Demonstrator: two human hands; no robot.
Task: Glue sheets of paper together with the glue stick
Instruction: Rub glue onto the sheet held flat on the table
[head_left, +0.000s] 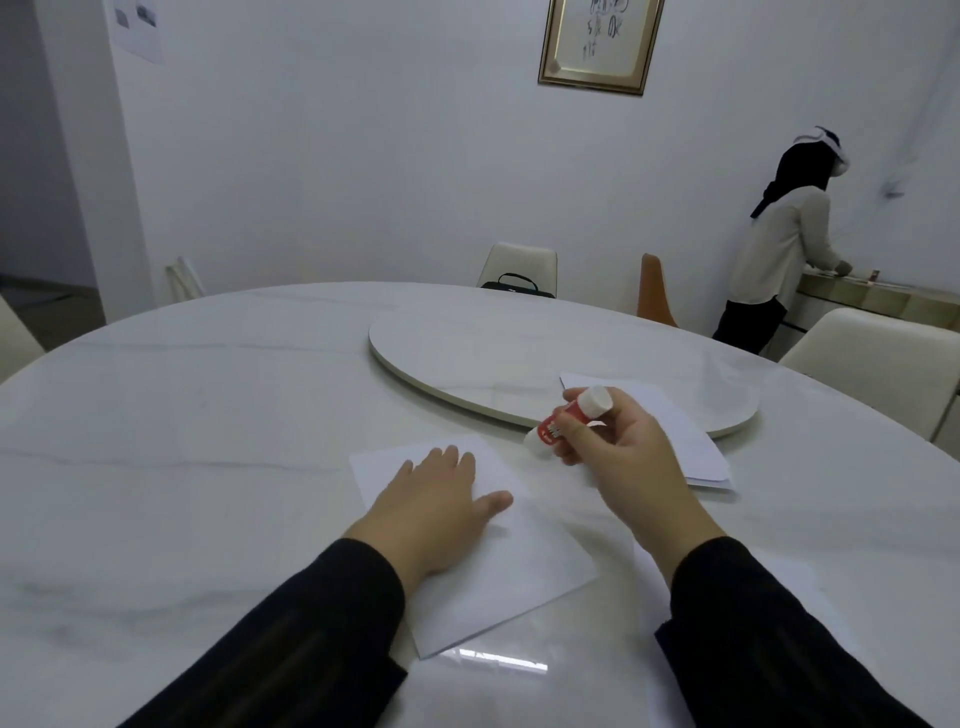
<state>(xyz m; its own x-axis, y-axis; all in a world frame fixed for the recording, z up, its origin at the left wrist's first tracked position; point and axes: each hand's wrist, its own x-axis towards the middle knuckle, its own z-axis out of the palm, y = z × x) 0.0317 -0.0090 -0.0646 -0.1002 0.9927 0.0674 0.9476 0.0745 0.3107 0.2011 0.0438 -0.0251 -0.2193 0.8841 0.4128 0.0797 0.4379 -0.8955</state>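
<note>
A white sheet of paper (519, 566) lies on the table in front of me. My left hand (441, 509) rests flat on its upper left part, fingers straight. My right hand (618, 457) grips a red and white glue stick (558, 423), holding it tilted above the table just past the sheet's far right corner. The stick's white cap end (597, 401) points up and right. A stack of white sheets (685, 441) lies to the right, partly behind my right hand.
The white marble round table (208, 441) carries a raised turntable (519, 358) in the middle. Chairs stand at the far side (519, 265) and right (872, 353). A person (779, 249) stands at a counter at the far right.
</note>
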